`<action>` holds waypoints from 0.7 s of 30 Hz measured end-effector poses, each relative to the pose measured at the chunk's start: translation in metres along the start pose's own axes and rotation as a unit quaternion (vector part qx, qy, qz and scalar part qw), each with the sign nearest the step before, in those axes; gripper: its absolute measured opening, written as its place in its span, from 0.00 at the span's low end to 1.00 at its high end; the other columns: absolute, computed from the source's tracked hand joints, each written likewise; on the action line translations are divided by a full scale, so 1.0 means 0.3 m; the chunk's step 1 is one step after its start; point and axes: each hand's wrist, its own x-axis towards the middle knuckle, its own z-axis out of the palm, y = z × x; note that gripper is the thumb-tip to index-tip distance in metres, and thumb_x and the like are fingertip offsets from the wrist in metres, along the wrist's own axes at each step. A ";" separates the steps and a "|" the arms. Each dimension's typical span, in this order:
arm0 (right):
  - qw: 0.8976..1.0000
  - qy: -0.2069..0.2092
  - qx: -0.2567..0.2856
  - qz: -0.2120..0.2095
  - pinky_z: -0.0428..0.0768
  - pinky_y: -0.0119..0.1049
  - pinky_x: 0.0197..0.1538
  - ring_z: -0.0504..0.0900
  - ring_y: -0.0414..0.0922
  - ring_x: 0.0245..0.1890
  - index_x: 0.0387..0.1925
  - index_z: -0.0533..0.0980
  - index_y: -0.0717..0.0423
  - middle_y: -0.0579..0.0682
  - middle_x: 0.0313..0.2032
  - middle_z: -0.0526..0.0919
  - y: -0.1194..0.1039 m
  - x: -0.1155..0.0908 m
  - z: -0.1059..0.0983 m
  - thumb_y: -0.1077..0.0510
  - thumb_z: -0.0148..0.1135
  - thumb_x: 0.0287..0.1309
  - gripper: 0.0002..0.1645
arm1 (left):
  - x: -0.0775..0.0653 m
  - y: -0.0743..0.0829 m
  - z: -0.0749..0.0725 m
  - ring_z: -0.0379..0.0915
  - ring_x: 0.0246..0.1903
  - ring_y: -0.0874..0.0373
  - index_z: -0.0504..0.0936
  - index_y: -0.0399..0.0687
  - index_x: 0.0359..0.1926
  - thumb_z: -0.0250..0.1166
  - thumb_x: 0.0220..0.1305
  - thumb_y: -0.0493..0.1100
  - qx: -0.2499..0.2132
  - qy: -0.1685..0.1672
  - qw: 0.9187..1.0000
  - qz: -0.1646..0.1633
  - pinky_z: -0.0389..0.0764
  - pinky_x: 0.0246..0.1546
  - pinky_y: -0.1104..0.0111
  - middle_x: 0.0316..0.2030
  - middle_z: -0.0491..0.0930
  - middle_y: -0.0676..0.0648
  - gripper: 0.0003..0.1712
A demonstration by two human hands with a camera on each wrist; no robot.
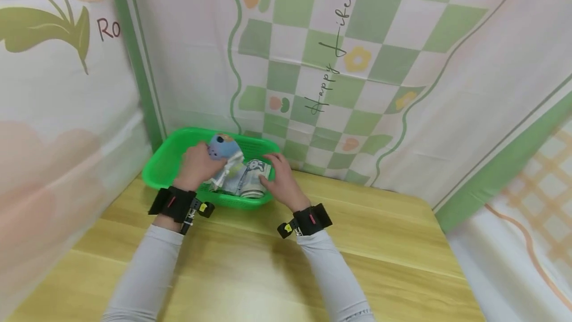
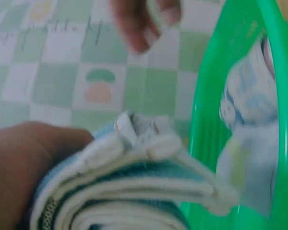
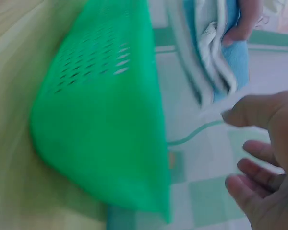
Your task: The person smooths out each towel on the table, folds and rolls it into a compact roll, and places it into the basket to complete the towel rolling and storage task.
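Note:
My left hand (image 1: pixel 199 165) grips a rolled blue towel (image 1: pixel 224 147) with a cartoon print and white edges, holding it over the green basket (image 1: pixel 154 175). In the left wrist view, the layered end of this towel (image 2: pixel 120 191) faces the camera, with the thumb along its side. My right hand (image 1: pixel 283 183) hovers by the basket's right end, its fingers spread and relaxed with nothing between them. Beneath the hands, a rolled towel with a dark cartoon print (image 1: pixel 255 179) lies in the basket. Beside it lies a pale grey-blue cloth (image 1: pixel 233 182), partly covered by the held towel.
The basket stands on a wooden table (image 1: pixel 250 262), close to the back and left curtains. Behind it hangs a green-and-white checked curtain (image 1: pixel 330 73). Another patterned curtain (image 1: pixel 58 138) runs down the left side. Both wrists carry black straps with small cameras.

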 end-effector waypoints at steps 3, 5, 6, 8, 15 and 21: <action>0.999 0.006 -0.014 0.037 0.70 0.54 0.71 0.66 0.61 0.69 0.66 0.69 0.68 0.65 0.66 0.67 0.025 -0.020 0.026 0.63 0.67 0.63 0.32 | 0.009 -0.039 -0.017 0.81 0.39 0.31 0.72 0.21 0.53 0.66 0.63 0.51 0.021 0.031 0.999 -0.016 0.85 0.35 0.46 0.42 0.80 0.24 0.34; 0.998 0.000 -0.019 0.054 0.69 0.55 0.71 0.65 0.63 0.69 0.66 0.69 0.68 0.67 0.66 0.67 0.037 -0.036 0.045 0.64 0.66 0.63 0.31 | 0.016 -0.064 -0.025 0.80 0.38 0.30 0.71 0.18 0.53 0.64 0.65 0.50 0.042 0.039 0.998 -0.026 0.85 0.35 0.45 0.41 0.79 0.23 0.34; 0.998 -0.006 -0.024 0.059 0.68 0.56 0.71 0.65 0.63 0.69 0.66 0.70 0.68 0.68 0.66 0.67 0.042 -0.045 0.055 0.64 0.65 0.63 0.31 | 0.019 -0.077 -0.026 0.80 0.38 0.29 0.69 0.17 0.55 0.63 0.65 0.50 0.047 0.039 0.998 -0.034 0.85 0.33 0.45 0.41 0.79 0.22 0.35; 0.998 -0.017 -0.038 0.053 0.67 0.57 0.71 0.66 0.64 0.68 0.65 0.71 0.68 0.69 0.65 0.68 0.050 -0.061 0.077 0.64 0.63 0.64 0.29 | 0.024 -0.104 -0.026 0.80 0.38 0.27 0.66 0.15 0.58 0.61 0.67 0.48 0.049 0.034 0.997 -0.050 0.85 0.32 0.45 0.41 0.78 0.20 0.36; 0.998 -0.016 -0.059 -0.015 0.67 0.56 0.67 0.70 0.63 0.61 0.57 0.78 0.68 0.67 0.55 0.77 0.052 -0.094 0.131 0.70 0.56 0.64 0.20 | 0.029 -0.201 -0.005 0.77 0.43 0.25 0.65 0.14 0.61 0.57 0.67 0.43 0.073 -0.002 0.992 -0.103 0.84 0.33 0.44 0.45 0.76 0.19 0.34; 0.999 -0.017 -0.043 -0.004 0.69 0.54 0.64 0.67 0.61 0.60 0.57 0.79 0.68 0.66 0.55 0.76 0.032 -0.104 0.136 0.70 0.53 0.65 0.20 | 0.025 -0.229 0.003 0.68 0.20 0.50 0.73 0.35 0.25 0.54 0.64 0.43 0.094 -0.068 0.985 -0.129 0.68 0.18 0.66 0.22 0.70 0.40 0.16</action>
